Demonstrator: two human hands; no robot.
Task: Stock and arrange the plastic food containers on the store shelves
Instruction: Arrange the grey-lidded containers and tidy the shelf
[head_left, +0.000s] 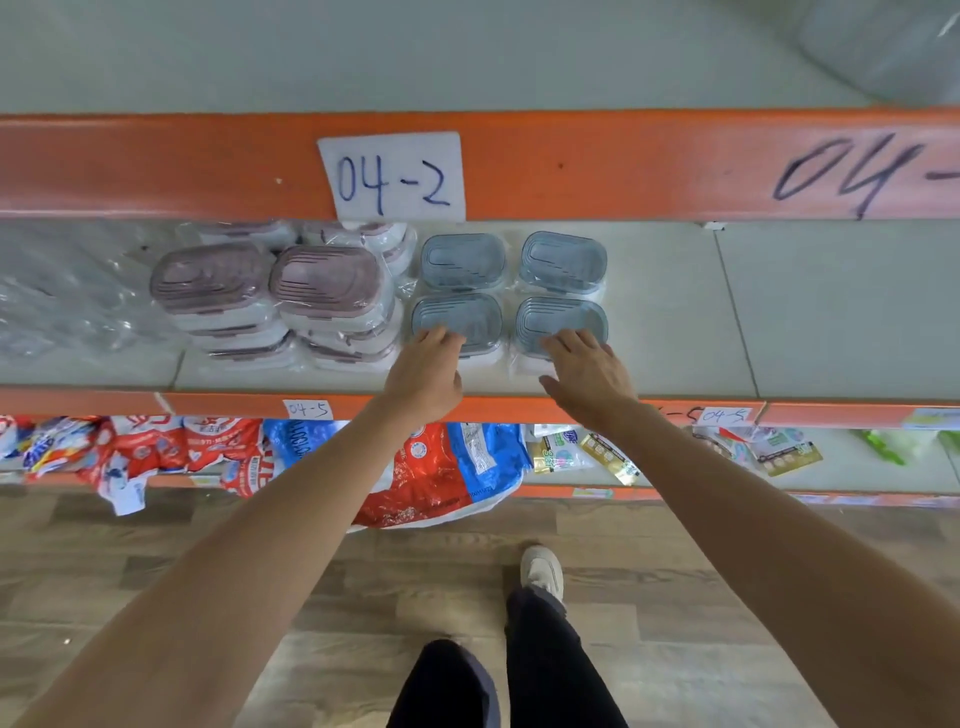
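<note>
Middle shelf (675, 312), white board with orange front rail. 4 blue tubs stand on it in a 2-by-2 block, each in clear wrap: rear left tub (462, 260), rear right tub (563, 260), front left tub (457, 319), front right tub (561, 322).

Left hand (423, 379): reaches over the shelf edge, fingers laid on the near edge of the front left tub's lid. Fingers look slightly bent and pressing down rather than wrapped round it.

Right hand (587, 376): fingers spread and straight, tips on the near right corner of the front right tub, thumb out to the left above the shelf board. Nothing is clamped in either hand.

Left of the blue block, touching or just beside it: 2 stacks of pink tubs (327, 280), wrapped, larger than the blue ones. Further left lies loose clear wrap (62, 301).

Paper label (392, 176) reading "04-2" on the orange beam (156, 166) above. Lower shelf holds red and blue bags (441, 467). Wood-pattern floor (156, 571); one white shoe (543, 569) visible.
</note>
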